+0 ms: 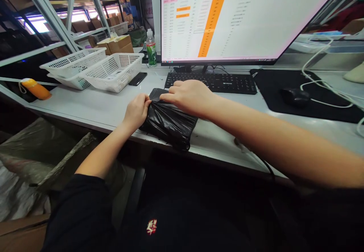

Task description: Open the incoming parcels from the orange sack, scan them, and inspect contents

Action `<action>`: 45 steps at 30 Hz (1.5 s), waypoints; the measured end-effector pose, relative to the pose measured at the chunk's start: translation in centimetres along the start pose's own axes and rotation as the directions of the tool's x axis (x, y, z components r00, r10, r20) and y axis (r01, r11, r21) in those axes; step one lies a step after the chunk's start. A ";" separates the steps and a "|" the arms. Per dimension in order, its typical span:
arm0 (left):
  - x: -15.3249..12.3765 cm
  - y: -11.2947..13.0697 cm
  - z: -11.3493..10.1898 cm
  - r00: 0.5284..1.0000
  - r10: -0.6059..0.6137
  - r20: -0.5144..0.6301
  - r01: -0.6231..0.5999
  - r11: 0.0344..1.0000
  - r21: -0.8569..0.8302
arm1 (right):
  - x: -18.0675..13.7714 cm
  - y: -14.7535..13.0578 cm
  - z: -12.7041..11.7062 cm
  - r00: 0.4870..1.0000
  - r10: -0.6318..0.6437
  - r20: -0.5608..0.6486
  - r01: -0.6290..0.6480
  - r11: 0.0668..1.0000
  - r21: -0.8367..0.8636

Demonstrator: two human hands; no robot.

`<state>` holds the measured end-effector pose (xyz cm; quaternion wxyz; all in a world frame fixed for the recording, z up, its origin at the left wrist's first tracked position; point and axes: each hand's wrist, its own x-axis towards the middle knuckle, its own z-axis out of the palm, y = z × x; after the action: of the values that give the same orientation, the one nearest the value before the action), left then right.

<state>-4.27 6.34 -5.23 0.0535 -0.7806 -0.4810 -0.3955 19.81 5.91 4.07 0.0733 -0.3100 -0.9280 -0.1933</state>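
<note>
A black plastic bag [167, 125], filled and crinkled, lies at the front edge of the white desk [93, 106]. My left hand [137, 111] is closed on the bag's left upper corner, fingers pinched on the plastic. My right hand [189, 95] rests on the bag's top with fingers curled down over the folded flap. Both forearms reach in from the lower part of the view.
A black keyboard [212, 82] lies just behind the bag under a large monitor [241, 18] showing a spreadsheet. White mesh baskets [113, 71], a phone [137, 79] and a green bottle [151, 49] stand at the left. A mouse [295, 96] sits on a black mat, with white cables at the right.
</note>
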 end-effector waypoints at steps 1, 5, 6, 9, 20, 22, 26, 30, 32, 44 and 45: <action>0.0 0.0 0.1 1.000 0.000 -0.006 0.000 1.000 -0.001 | -0.1 0.1 -0.2 1.000 0.010 0.000 -0.010 1.000 0.006; -0.1 0.1 0.2 1.000 -0.006 -0.011 0.006 1.000 -0.015 | -0.6 0.0 -1.2 0.999 0.039 -0.002 -0.039 0.999 0.005; 0.0 0.1 0.2 1.000 -0.013 -0.010 0.013 1.000 -0.021 | -0.5 -0.4 -1.2 0.999 0.028 0.017 -0.028 1.000 -0.008; 0.0 -0.2 0.3 1.000 -0.027 0.001 0.027 0.999 -0.047 | 0.1 -1.5 -0.8 0.998 -0.022 0.067 0.024 1.000 -0.020; -1.0 -0.8 -0.1 0.992 -0.110 -0.064 0.094 0.972 -0.218 | -10.7 15.6 3.3 0.835 0.534 -0.134 -0.547 0.831 -0.102; -0.4 -0.1 -0.2 0.991 -0.132 -0.020 0.122 0.961 -0.248 | -15.5 17.5 6.0 0.816 0.501 -0.288 -0.521 0.854 0.008; 0.9 1.2 -0.7 0.984 -0.167 0.070 0.178 0.961 -0.210 | -22.2 16.9 10.9 0.797 0.497 -0.343 -0.427 0.865 0.262; 1.6 1.9 -0.9 0.979 -0.176 0.102 0.194 0.960 -0.204 | -20.2 13.0 9.3 0.777 0.564 -0.279 -0.502 0.823 0.264; 1.7 2.2 -0.8 0.978 -0.181 0.105 0.199 0.958 -0.207 | -15.6 9.6 6.3 0.801 0.562 -0.205 -0.489 0.812 0.318; 2.0 -0.5 -1.5 0.989 -0.126 0.081 0.138 0.978 -0.156 | -1.3 -5.6 2.5 0.980 0.050 0.195 -0.095 0.968 0.231; 2.2 -1.3 -1.5 0.986 -0.151 0.065 0.160 0.974 -0.163 | -2.1 -5.5 2.5 0.980 0.027 0.198 -0.072 0.971 0.227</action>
<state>-5.66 7.82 -3.12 -0.0561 -0.7523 -0.5071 -0.4169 18.12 1.79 -0.44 0.0237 -0.3397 -0.9389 -0.0501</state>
